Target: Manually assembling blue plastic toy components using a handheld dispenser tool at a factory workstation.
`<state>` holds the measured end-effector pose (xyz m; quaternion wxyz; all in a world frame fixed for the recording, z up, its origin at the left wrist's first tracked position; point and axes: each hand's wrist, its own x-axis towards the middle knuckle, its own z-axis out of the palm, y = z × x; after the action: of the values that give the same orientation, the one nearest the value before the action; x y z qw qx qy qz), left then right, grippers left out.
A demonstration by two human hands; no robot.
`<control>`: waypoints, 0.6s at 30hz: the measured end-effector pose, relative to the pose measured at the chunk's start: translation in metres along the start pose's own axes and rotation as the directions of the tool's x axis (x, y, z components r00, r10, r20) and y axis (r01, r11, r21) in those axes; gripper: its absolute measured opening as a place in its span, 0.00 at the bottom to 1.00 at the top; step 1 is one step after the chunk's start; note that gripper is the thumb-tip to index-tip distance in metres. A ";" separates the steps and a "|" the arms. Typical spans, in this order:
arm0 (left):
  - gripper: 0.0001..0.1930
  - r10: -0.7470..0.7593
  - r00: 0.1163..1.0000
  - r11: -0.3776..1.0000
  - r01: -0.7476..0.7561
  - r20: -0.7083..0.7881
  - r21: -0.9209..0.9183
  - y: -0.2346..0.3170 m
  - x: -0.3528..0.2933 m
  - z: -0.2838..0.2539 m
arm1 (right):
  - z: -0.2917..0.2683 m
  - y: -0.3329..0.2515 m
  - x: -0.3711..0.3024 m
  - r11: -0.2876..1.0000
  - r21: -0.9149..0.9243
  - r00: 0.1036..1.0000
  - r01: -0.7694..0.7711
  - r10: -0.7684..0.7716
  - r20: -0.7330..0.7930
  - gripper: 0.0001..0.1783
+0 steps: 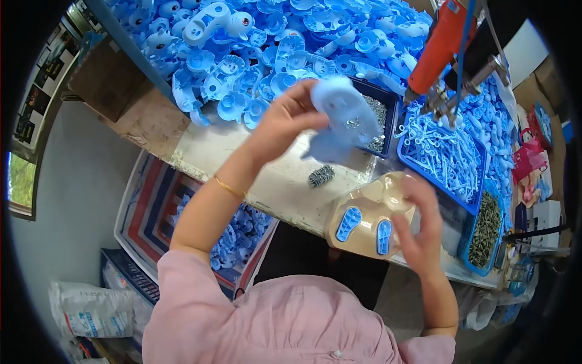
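Observation:
My left hand [285,118] is raised over the workbench and grips a light blue plastic toy shell [342,118], which is motion-blurred. My right hand [421,224] hovers with fingers apart beside a beige moulded jig [364,233] that carries two small blue oval parts [349,223]. It holds nothing that I can see. An orange powered screwdriver [439,45] hangs above the bench to the right of the shell.
A big heap of blue plastic shells [267,48] fills the back of the bench. Blue trays hold silver screws [381,121], thin blue pieces [439,151] and dark screws [485,230]. A small screw cluster [321,176] lies on the white benchtop [273,176]. A striped bag of blue parts [151,212] stands below left.

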<state>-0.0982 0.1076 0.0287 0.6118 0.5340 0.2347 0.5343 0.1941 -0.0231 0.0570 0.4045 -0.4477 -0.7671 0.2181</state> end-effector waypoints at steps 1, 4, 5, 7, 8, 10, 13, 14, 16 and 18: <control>0.30 -0.020 0.997 0.998 0.025 0.078 -0.065 -0.003 -0.008 0.015 | 0.001 -0.002 0.010 1.000 -0.003 1.000 -0.005 0.005 -0.003 0.23; 0.36 -0.115 0.955 0.965 0.173 0.273 -0.197 -0.015 -0.028 0.059 | 0.002 -0.007 0.030 0.969 0.245 0.997 0.033 -0.015 -0.076 0.23; 0.37 -0.092 0.943 0.943 0.186 0.320 -0.275 -0.019 -0.032 0.069 | -0.004 -0.009 0.028 0.968 0.248 0.997 0.028 -0.010 -0.072 0.23; 0.39 -0.107 0.939 0.948 0.195 0.326 -0.250 -0.017 -0.040 0.075 | -0.024 -0.016 0.017 0.999 0.032 0.991 -0.024 0.020 0.134 0.20; 0.41 -0.019 0.971 0.999 0.010 0.240 0.036 -0.012 -0.044 0.076 | -0.025 -0.023 0.019 0.988 -0.082 0.991 0.132 -0.129 0.044 0.17; 0.47 0.010 0.980 0.932 -0.080 0.197 0.353 -0.016 -0.056 0.071 | -0.030 -0.025 0.012 0.946 -0.203 0.967 0.251 -0.252 0.020 0.19; 0.49 -0.012 0.955 0.657 -0.216 0.296 0.722 -0.025 -0.078 0.065 | -0.013 -0.017 -0.003 0.899 -0.304 0.947 0.316 -0.277 0.163 0.19; 0.50 -0.007 0.946 0.641 -0.246 0.325 0.727 -0.034 -0.085 0.067 | -0.003 -0.009 -0.018 0.902 -0.345 0.957 0.259 -0.191 0.219 0.16; 0.48 -0.025 0.940 0.623 -0.251 0.339 0.741 -0.051 -0.094 0.074 | 0.018 0.011 -0.040 0.896 -0.384 0.963 0.224 -0.142 0.230 0.16; 0.46 -0.053 0.939 0.571 -0.251 0.340 0.782 -0.062 -0.099 0.077 | 0.031 0.018 -0.049 0.888 -0.414 0.964 0.201 -0.105 0.243 0.16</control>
<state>-0.0383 -0.0042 -0.0311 0.2958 0.8477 0.3187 0.3039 0.1914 -0.0550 0.0056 0.2257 -0.4383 -0.8682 0.0556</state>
